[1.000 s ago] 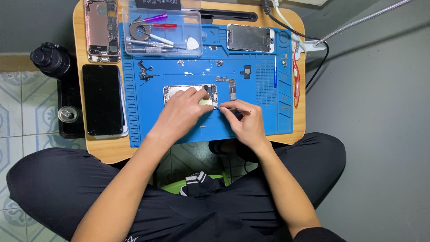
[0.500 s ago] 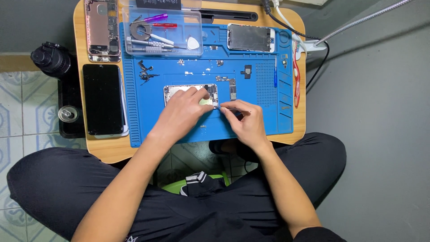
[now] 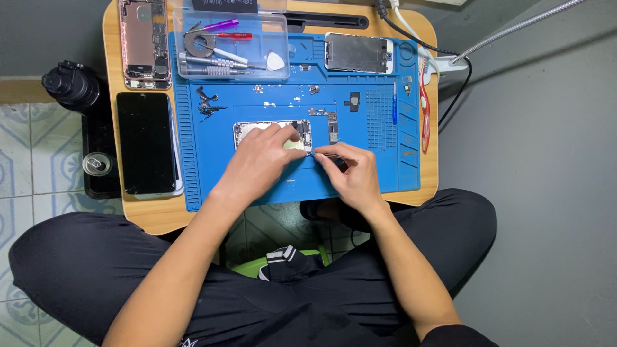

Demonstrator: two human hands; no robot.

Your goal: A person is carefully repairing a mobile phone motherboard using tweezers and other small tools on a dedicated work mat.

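Observation:
An opened phone body lies in the middle of a blue work mat on a small wooden table. My left hand rests over the phone body, fingers pressing on its right end. My right hand grips thin metal tweezers, their tips pointing left at the phone's right edge. A small circuit board lies just right of the phone body.
A clear tray with screwdrivers and picks sits at the back. A phone screen lies back right, another opened phone back left, a black phone at left. Red tool on the right edge. A can and a black bottle stand left.

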